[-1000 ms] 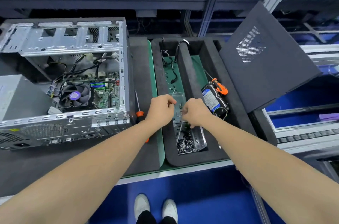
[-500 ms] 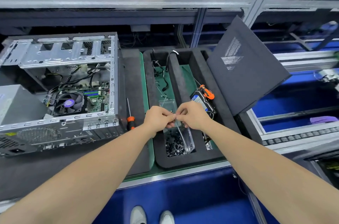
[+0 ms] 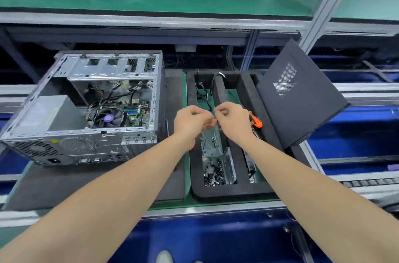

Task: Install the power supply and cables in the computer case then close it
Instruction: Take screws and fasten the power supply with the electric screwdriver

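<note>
The open computer case [image 3: 86, 144] lies on its side at the left, with the grey power supply [image 3: 47, 111] inside its near-left corner and loose black cables by the fan. My left hand [image 3: 190, 120] and my right hand [image 3: 233, 122] meet above the black foam tray [image 3: 226, 193]. Their fingertips pinch a small part between them, too small to identify. The dark side panel [image 3: 298, 94] leans tilted at the tray's right side.
A clear box of screws [image 3: 216, 172] sits in the tray below my hands. Black cables [image 3: 203, 94] lie at the tray's far end. An orange-handled screwdriver [image 3: 255, 120] lies right of my right hand. A second screwdriver's shaft [image 3: 166, 125] shows between case and tray.
Both hands have risen from the screw box and come together, fingertips touching. The view has tilted up, so the bench sits lower in the frame.
</note>
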### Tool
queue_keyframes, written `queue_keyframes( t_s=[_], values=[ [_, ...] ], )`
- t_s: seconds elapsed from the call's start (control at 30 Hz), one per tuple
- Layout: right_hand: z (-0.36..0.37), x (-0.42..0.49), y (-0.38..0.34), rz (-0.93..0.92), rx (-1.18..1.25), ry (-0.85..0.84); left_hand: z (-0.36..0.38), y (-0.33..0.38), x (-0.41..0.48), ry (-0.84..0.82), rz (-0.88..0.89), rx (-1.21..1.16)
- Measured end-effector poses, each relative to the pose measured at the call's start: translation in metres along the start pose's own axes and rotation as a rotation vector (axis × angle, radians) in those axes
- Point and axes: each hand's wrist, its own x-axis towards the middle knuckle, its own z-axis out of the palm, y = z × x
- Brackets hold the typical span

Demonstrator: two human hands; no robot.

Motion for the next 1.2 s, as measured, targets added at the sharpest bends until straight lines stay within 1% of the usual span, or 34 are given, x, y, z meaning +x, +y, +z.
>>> queue_keyframes(
  t_s=[0.07, 0.13, 0.17, 0.27, 0.37, 0.47, 0.6, 0.77, 0.83, 0.9, 0.97, 1.03, 1.2],
  values=[
    [0.006, 0.002, -0.025, -0.071, 0.059, 0.058, -0.011, 0.018, -0.006, 0.078, 0.160, 0.151],
    [0.015, 0.003, -0.055, -0.137, 0.145, 0.077, -0.028, 0.038, -0.015, 0.172, 0.328, 0.297],
    [0.021, 0.004, -0.072, -0.169, 0.185, 0.080, -0.038, 0.047, -0.018, 0.232, 0.384, 0.341],
    [0.045, 0.000, -0.124, -0.258, 0.293, 0.060, -0.082, 0.068, -0.031, 0.413, 0.468, 0.360],
    [0.078, -0.017, -0.175, -0.333, 0.355, -0.035, -0.136, 0.075, -0.051, 0.580, 0.490, 0.336],
    [0.117, -0.051, -0.222, -0.424, 0.355, -0.155, -0.195, 0.072, -0.074, 0.701, 0.438, 0.303],
    [0.173, -0.107, -0.271, -0.471, 0.359, -0.344, -0.281, 0.057, -0.114, 0.912, 0.330, 0.239],
    [0.253, -0.188, -0.315, -0.496, 0.264, -0.645, -0.382, 0.009, -0.169, 1.081, 0.121, 0.051],
    [0.285, -0.218, -0.324, -0.499, 0.195, -0.749, -0.419, -0.018, -0.187, 1.067, 0.037, -0.099],
    [0.314, -0.244, -0.327, -0.453, 0.134, -0.848, -0.453, -0.045, -0.207, 1.027, -0.049, -0.209],
    [0.342, -0.268, -0.326, -0.388, 0.087, -0.928, -0.482, -0.071, -0.229, 0.995, -0.139, -0.246],
    [0.365, -0.289, -0.323, -0.367, 0.016, -0.974, -0.506, -0.093, -0.247, 0.975, -0.198, -0.277],
    [0.408, -0.333, -0.319, -0.294, -0.033, -1.067, -0.540, -0.130, -0.277, 0.957, -0.269, -0.311]
  ],
)
